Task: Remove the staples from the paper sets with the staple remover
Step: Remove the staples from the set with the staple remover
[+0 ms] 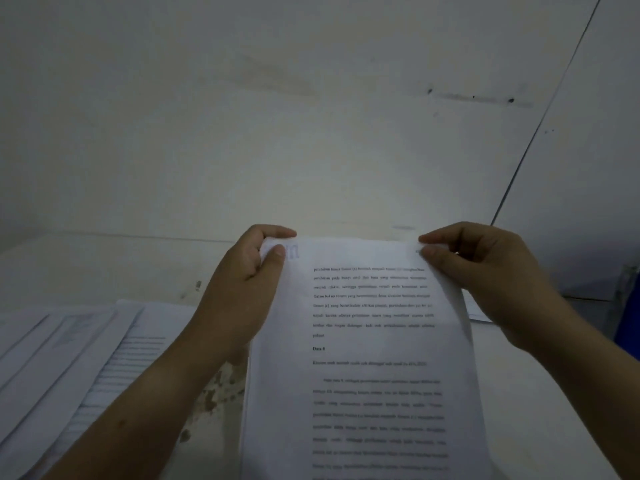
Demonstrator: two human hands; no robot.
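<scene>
- Paper set (374, 341): thin white rectangular sheets, printed with blocks of black text. It is held lifted between both hands, its lower edge nearest the person and its top edge farthest. The right side curls slightly under.
- Left hand (242, 292): grasps the top left corner of the paper set, thumb pressed on the front face and fingers curled behind the edge.
- Right hand (485, 271): pinches the top right corner of the paper set between thumb and curled fingers. A small dark mark at this corner is too blurred to identify.
- Loose papers (86, 358): flat white sheets, fanned and overlapping, lying outboard of the left hand and forearm.
- Table (104, 265): pale, smooth surface beneath both hands, with mottled brown stains under the left forearm.
- Blue object (628, 306): outboard of the right hand, cut off at the frame edge.
- Wall (311, 116): beyond both hands, off-white, matte and scuffed.
</scene>
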